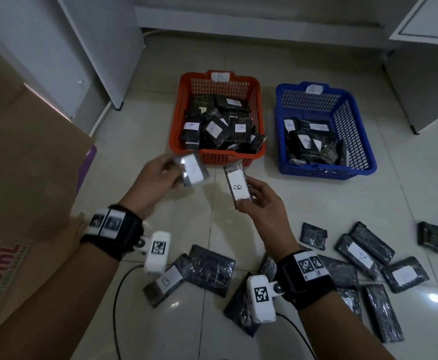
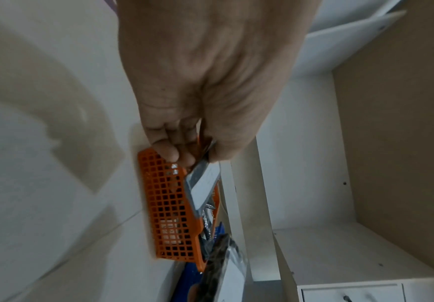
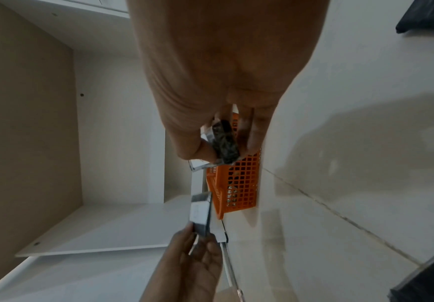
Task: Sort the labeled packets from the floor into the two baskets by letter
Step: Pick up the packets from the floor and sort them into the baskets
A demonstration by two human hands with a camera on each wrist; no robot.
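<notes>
From overhead, both hands are gripping packets just before the orange basket [image 1: 218, 110]: right hand [image 1: 262, 201] showing a B [image 1: 237, 187], left hand [image 1: 158, 178] an unreadable one [image 1: 192, 169]. Wrist views are confirming pinches; I'd check that label first.

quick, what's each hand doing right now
Left hand: holding a packet, label unreadable.
Right hand: holding a packet marked B.

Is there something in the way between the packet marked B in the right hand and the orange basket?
Nothing visible blocks it. The right hand holds the B packet just short of the orange basket, whose top is open. The left hand with its own packet is off to the side.
</notes>
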